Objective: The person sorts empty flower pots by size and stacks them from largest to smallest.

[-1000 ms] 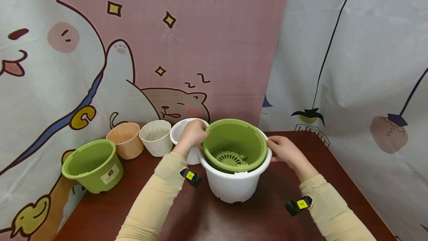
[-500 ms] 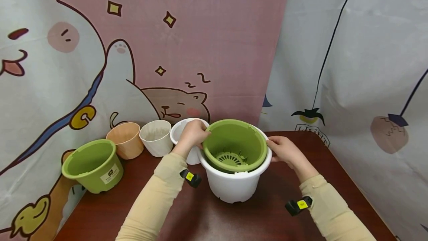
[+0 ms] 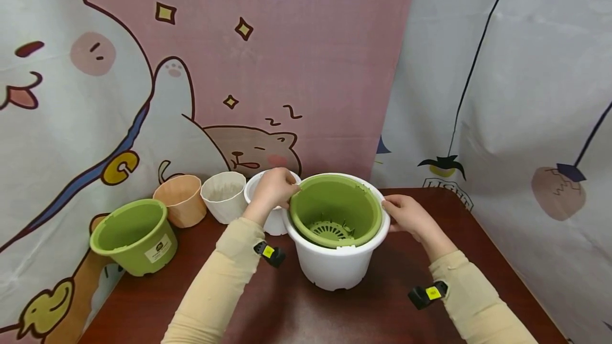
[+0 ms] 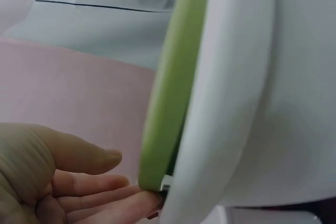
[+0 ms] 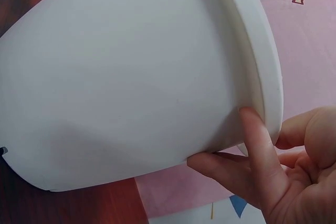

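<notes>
A pink and pale grey backdrop printed with cartoon animals fills the upper part of the scene, above a dark red-brown surface. On that surface, right of centre, stands a large white pot, upright; the clock directions that follow are measured from it, as seen from the head. Inside it sits a green pot with a slotted base. At 9 o'clock, well apart, is a labelled pot, also green, with a pale sticker. Nearer, toward 10 o'clock, is a small white pot, partly hidden. Left of it, between 9 and 10, come a cream pot and then an orange pot.

The hands are well apart. The left hand, at 10 o'clock, touches the green pot's rim with its fingers, thumb standing clear. The right hand, between 2 and 3, grips the large white pot's rim between thumb and fingers.
</notes>
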A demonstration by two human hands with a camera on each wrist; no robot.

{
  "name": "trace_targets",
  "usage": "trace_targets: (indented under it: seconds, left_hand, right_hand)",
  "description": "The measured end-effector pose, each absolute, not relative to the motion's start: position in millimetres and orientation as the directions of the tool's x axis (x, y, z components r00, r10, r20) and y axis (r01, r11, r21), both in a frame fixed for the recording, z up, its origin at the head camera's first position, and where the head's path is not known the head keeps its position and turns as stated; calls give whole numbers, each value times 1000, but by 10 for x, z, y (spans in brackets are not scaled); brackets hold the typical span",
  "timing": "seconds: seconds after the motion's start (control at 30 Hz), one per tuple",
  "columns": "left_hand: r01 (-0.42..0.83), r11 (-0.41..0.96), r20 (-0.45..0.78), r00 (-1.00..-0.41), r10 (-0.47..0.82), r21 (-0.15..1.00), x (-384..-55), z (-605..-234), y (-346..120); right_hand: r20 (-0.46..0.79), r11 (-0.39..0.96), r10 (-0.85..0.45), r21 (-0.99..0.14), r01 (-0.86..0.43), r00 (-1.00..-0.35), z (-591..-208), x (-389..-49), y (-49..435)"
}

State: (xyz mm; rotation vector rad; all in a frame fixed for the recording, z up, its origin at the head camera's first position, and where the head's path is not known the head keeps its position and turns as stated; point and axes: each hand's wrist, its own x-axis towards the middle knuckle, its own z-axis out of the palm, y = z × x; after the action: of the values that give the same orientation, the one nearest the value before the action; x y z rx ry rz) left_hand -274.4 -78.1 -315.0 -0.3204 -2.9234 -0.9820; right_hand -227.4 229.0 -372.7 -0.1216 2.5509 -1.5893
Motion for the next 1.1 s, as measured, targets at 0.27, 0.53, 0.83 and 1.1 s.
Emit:
trace_targets:
  seconds: [0.27,0.53,0.83,1.1]
  left_hand:
    - [233,749,162,-972,168,621,-2685,-3065,-828]
    - [260,767,195,-964,178,587,-2627,-3116,-981]
    - [261,749,186,-965,184,609,-2601,-3229,-1125]
    - [208,763,169,-977,131,612,-2627,-3356,-1253]
  right_hand:
    - [-65,458,-129,-889,-2,-990,-3739,-2290,2300]
    - [-64,454,-121,-891,2,-991,-3759,-2300,2304]
    - [-61,447,-126,-895,-2,-990,-3770,-2310,2318]
    - [-60,448,-133,-894,-6,-989,-3765,-2303,2319]
